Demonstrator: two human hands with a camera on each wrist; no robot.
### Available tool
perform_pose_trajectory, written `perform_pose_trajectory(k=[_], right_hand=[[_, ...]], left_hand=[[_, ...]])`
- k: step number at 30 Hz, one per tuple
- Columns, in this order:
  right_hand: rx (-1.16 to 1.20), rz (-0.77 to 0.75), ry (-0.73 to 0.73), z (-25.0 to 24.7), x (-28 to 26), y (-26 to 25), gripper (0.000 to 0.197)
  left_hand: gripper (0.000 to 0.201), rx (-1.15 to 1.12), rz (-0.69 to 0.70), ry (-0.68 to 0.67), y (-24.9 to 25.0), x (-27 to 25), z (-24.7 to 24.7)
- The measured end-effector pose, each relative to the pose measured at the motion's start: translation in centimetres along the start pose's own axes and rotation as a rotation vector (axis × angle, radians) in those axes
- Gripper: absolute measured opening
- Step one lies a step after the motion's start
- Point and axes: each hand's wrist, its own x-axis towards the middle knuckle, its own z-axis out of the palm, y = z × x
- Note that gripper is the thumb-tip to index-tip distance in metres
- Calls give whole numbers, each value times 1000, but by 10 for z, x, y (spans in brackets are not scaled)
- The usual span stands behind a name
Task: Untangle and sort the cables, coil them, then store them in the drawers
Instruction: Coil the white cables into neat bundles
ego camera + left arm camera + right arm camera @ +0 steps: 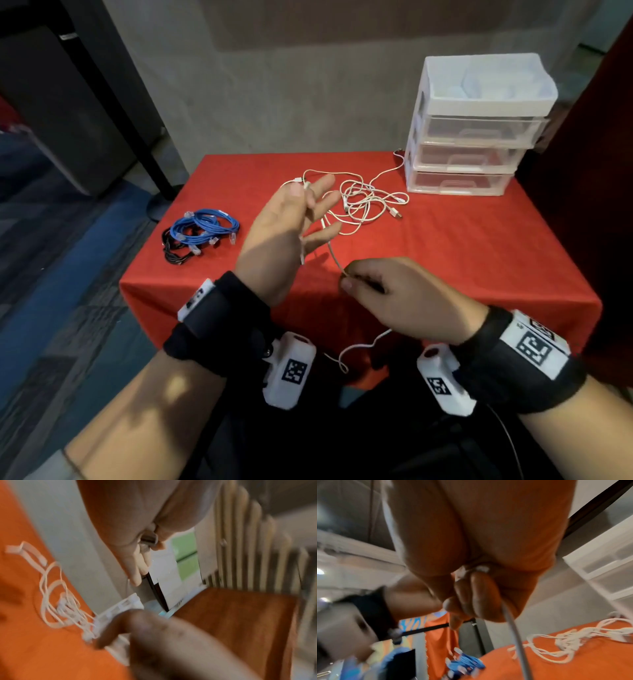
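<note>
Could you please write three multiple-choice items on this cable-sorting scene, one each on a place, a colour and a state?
1. Where on the red table does the drawer unit stand?
A. far right corner
B. near left corner
C. centre

2. What colour are the coiled cables lying on top of the black ones?
A. green
B. blue
C. yellow

3. What is the right hand doing?
A. lying flat on the table
B. pulling a drawer
C. pinching a white cable

Answers:
1 A, the unit sits at the back right of the table.
2 B, the blue coils lie at the table's left side.
3 C, its fingers pinch the cable, which runs up to the raised left hand.
</note>
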Motion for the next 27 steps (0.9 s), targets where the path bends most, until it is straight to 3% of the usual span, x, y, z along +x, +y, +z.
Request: perform_pose_trajectory(k=[2, 5, 7, 9, 13, 16, 19, 24, 27], right_hand=[[-4, -34, -16, -8, -5, -15, 24], [28, -91, 29, -31, -6, -23, 16], [67, -119, 117, -40, -3, -22, 13], [122, -118, 219, -42, 0, -20, 10], [341, 3, 410, -42, 1, -11, 24], [549, 29, 257, -43, 0, -13, 20], [629, 52, 212, -44, 0, -12, 8], [814, 152, 215, -47, 3, -6, 14], [839, 157, 201, -46, 3, -6, 12]], left_hand=[[34, 262, 49, 19, -11, -4, 2], [36, 610, 168, -62, -17, -15, 2], [36, 681, 164, -119, -13, -20, 6], [37, 612, 102, -136, -8, -20, 12], [35, 464, -39, -203, -5, -22, 19], [26, 278, -157, -191, -7, -25, 17], [19, 194, -203, -303, -8, -25, 9], [47, -100, -326, -425, -4, -29, 0], [47, -160, -350, -451, -4, -32, -4]])
